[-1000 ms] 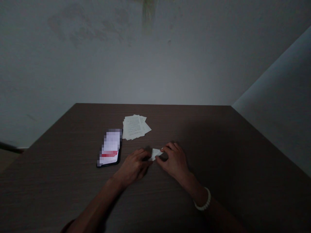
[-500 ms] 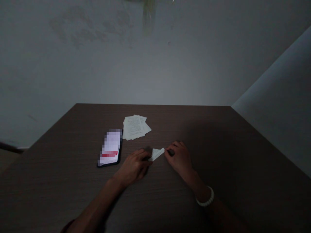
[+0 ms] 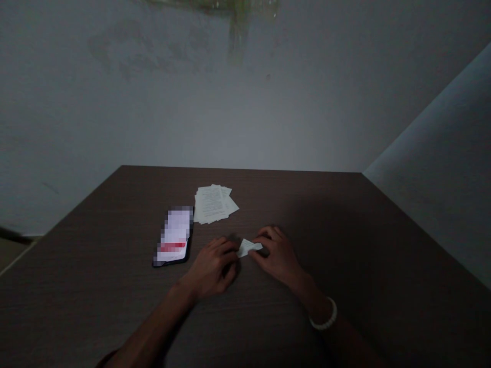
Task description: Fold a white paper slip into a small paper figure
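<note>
Between my hands is a small folded piece of white paper (image 3: 247, 246) with faint printed lines, just above or on the dark brown table. My left hand (image 3: 215, 267) has its fingertips on the left end of the paper, hiding part of it. On the other side, my right hand (image 3: 276, 256) pinches the right end between thumb and fingers. A bracelet of pale beads (image 3: 325, 315) circles my right wrist.
A fanned stack of printed paper sheets (image 3: 213, 204) lies beyond my hands, to the left. Near it rests a phone (image 3: 174, 236) with a lit, blurred screen. The brown table (image 3: 291, 186) meets a stained wall (image 3: 253, 117) at the back.
My right hand released the paper's near side, moved slightly right, then came back and took hold of its right end. The paper's folded shape has changed. My left hand stays nearly in place.
</note>
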Tool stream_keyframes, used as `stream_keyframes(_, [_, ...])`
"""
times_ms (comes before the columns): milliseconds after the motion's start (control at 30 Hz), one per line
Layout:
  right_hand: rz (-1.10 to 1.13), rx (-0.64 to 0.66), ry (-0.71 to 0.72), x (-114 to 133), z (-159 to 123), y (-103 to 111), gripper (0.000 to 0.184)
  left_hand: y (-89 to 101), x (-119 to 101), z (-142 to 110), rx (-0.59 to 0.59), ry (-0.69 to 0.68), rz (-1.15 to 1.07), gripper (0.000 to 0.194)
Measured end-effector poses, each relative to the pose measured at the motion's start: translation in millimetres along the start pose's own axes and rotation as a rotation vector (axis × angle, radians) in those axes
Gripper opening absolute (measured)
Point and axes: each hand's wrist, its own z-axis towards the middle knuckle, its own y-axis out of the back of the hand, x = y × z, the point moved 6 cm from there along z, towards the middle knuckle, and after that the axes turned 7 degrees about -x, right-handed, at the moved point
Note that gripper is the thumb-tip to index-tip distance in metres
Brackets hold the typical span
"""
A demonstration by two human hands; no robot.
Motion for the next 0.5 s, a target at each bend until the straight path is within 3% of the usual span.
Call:
stream_keyframes(267, [0.072,-0.018,-0.061,-4.5,-0.1,-4.2,0.016,-7.8,14.1,-0.6,-0.097,0.114,0.013,0.009])
stream_keyframes(367, [0.114,-0.044,-0.074,-3.7,0.6,-3.1,0.016,-7.4,16.4,-1.3,-0.115,0.138,0.011,0.016])
stream_keyframes(500, [0.153,-0.076,-0.073,-1.8,1.2,-1.6,0.015,-7.3,13.6,-1.2,-0.108,0.102,0.003,0.014])
